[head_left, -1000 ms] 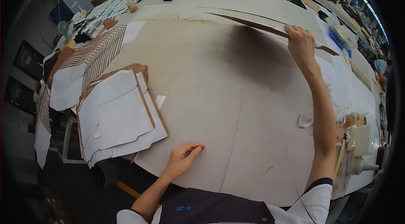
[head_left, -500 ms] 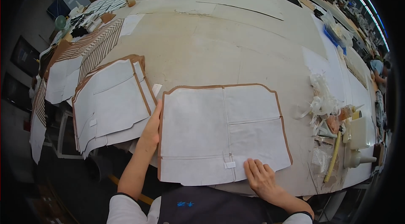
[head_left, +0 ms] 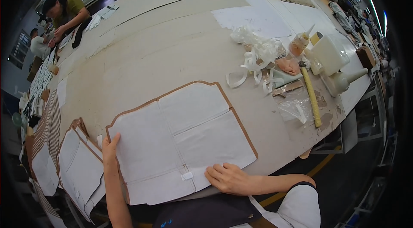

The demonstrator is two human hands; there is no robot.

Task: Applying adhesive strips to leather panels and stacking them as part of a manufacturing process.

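At the far left of the table [head_left: 133, 71], a piece of brown-and-white striped cloth [head_left: 49, 120] lay beside you. Beyond it, a co-worker in an olive shirt [head_left: 74, 8] bent over the far end. Next came a pile of white panels [head_left: 78, 159] with brown edging, partly behind your left forearm.

Your left hand [head_left: 111, 145] was grasping the left edge of a large white panel [head_left: 150, 146], thumb on top of its face and most of the fingers hidden. The panel was in front of you, slightly turned, its near edge close to your dark apron [head_left: 206, 211]. Brown binding ran along its far edge and sides, seams crossed it, and a small white tag [head_left: 187, 176] sat near the bottom.

Your right hand [head_left: 227, 179] rested on the panel's near right part, fingers bent; whether it pinched the cloth, you could not tell.

Farther right were a tangle of white ribbon [head_left: 258, 47], a clear plastic bag [head_left: 296, 110], a yellow rod [head_left: 310, 97] and a whitish jug [head_left: 330, 55].
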